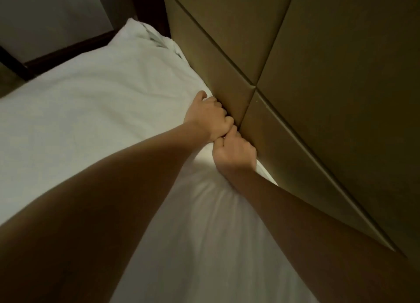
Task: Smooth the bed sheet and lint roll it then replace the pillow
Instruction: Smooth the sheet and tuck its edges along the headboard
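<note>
A white bed sheet point(95, 112) covers the mattress and runs up to the padded headboard. My left hand point(208, 116) grips the sheet's edge where it meets the headboard, fingers curled and partly hidden in the gap. My right hand point(234, 154) grips the same edge just below it, the two hands touching. Creases fan out across the sheet from my right hand. Bunched white fabric point(156, 39), perhaps a pillow or more sheet, lies at the far corner of the bed. No lint roller is in view.
A tan padded headboard point(306, 87) with diagonal seams fills the right side. A dark wooden frame point(61, 52) and a pale wall point(45, 14) border the bed at the top left.
</note>
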`<state>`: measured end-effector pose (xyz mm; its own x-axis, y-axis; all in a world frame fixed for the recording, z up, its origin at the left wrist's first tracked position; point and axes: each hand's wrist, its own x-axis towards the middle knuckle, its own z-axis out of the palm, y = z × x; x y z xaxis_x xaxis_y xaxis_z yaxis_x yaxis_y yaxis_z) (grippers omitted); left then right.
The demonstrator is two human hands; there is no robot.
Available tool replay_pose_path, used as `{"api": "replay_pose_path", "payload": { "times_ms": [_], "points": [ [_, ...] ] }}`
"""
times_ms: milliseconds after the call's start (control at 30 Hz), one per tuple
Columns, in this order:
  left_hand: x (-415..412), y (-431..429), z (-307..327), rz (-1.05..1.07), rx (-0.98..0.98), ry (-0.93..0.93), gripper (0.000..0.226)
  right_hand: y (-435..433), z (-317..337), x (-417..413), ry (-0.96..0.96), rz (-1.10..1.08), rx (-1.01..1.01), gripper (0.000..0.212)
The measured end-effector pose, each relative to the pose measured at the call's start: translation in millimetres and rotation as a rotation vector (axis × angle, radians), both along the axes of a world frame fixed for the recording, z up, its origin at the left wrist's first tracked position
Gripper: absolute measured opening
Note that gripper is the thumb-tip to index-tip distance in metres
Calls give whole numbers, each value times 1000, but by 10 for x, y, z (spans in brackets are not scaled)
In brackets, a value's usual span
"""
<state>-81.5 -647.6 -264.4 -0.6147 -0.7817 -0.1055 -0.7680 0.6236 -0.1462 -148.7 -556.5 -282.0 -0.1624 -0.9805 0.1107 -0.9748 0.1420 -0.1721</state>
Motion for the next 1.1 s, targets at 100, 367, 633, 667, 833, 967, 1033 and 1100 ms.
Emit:
{"api": "replay_pose_path", "payload": {
  "times_ms": [100, 367, 633, 667, 833, 967, 1033, 1100],
  "points": [
    [-33, 37, 4, 86, 60, 24, 50, 44, 15, 10, -300, -93, 85, 34],
    [-18, 959, -43, -20, -38, 506, 46, 872, 51, 44, -135, -295, -192, 37],
    [-434, 899, 222, 0, 218, -72, 47, 754, 184, -339, -388, -275, 284, 43],
    [-499, 892, 232, 22, 226, -94, 47, 753, 202, -387, -462, -291, 351, 48],
    [-391, 1125, 56, 53, -44, 182, 49, 1142, 162, -242, -305, -311, 42, 38],
    [-340, 1348, 50, -62, -124, 428, 43, 1772, 227, -254, -236, -459, 63, 58],
    [-378, 1498, 10, -230, -40, 438, 42, 1906, 279, -300, -242, -438, 189, 73],
    [-439, 1604, 64, -285, 51, 368, 49, 1811, 330, -370, -263, -431, 249, 72]
  ]
}}
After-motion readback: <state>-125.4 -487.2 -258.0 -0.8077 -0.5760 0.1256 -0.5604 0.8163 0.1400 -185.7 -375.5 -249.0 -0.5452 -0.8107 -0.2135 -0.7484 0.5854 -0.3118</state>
